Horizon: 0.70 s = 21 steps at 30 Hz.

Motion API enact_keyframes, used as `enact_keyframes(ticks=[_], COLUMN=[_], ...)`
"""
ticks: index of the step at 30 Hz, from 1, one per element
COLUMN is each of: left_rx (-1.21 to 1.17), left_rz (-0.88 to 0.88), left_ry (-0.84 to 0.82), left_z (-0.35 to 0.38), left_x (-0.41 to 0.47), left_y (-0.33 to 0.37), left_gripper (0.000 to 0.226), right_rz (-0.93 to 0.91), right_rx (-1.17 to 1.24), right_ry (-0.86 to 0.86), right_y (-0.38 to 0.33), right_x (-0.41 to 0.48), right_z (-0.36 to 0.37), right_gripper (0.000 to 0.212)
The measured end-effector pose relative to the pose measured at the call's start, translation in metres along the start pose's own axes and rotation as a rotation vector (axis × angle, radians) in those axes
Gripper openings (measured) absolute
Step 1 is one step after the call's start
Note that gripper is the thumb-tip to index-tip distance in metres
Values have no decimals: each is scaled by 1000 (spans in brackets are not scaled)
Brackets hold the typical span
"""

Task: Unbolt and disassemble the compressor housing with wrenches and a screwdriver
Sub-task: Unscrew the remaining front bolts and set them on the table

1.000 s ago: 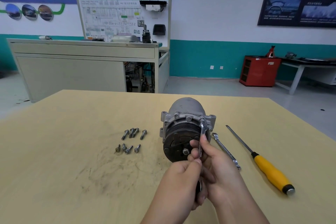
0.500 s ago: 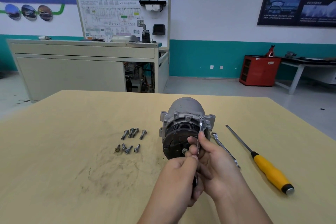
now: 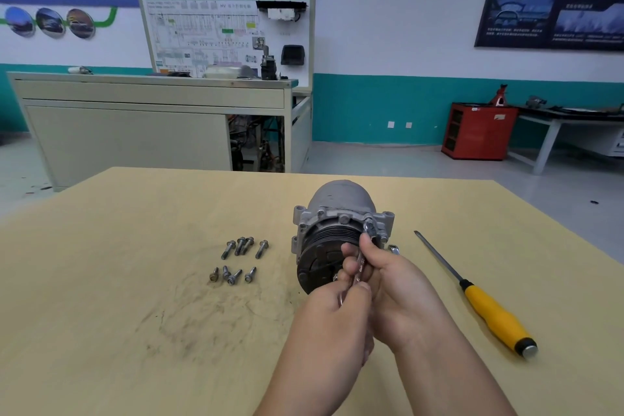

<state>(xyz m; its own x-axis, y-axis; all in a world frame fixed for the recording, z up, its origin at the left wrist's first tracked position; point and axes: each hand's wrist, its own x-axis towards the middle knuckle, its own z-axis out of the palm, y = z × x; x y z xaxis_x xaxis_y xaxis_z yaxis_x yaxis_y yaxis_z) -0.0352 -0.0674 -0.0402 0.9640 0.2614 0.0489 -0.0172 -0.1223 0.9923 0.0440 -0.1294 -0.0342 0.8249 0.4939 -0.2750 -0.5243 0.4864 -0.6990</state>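
Wrench (image 3: pixel 362 263) head sits on the compressor (image 3: pixel 341 203) flange. Left hand (image 3: pixel 337 317) and right hand (image 3: pixel 395 284) both pinch its shaft

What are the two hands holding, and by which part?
A slim silver metal wrench: the right hand pinches the shank below its head, the left hand grips the lower end. Its head sits on the grey metal compressor.

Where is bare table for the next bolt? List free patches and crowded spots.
Free: the table left of the bolts, its far strip behind the compressor, and the right edge past the screwdriver. Crowded: the compressor's front, where left hand and right hand hold the wrench.
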Motion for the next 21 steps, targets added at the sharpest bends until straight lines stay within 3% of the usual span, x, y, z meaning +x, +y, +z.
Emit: enact_keyframes(ticks=[8, 14, 18, 21], left_rx=[76, -396, -745, -764], left_rz=[95, -100, -236, -301], left_ry=[117, 14, -74, -148], left_z=[-2, -2, 6, 5], left_x=[0, 1, -2, -1], left_y=[-7, -10, -13, -14], left_gripper=[53, 52, 40, 42], right_rz=[-7, -4, -3, 16], right_rx=[20, 72, 73, 28], right_ry=[-54, -275, -182, -90], right_y=[4, 10, 15, 15], right_x=[1, -7, -11, -11], right_z=[-6, -19, -16, -17], right_gripper=[39, 32, 23, 21])
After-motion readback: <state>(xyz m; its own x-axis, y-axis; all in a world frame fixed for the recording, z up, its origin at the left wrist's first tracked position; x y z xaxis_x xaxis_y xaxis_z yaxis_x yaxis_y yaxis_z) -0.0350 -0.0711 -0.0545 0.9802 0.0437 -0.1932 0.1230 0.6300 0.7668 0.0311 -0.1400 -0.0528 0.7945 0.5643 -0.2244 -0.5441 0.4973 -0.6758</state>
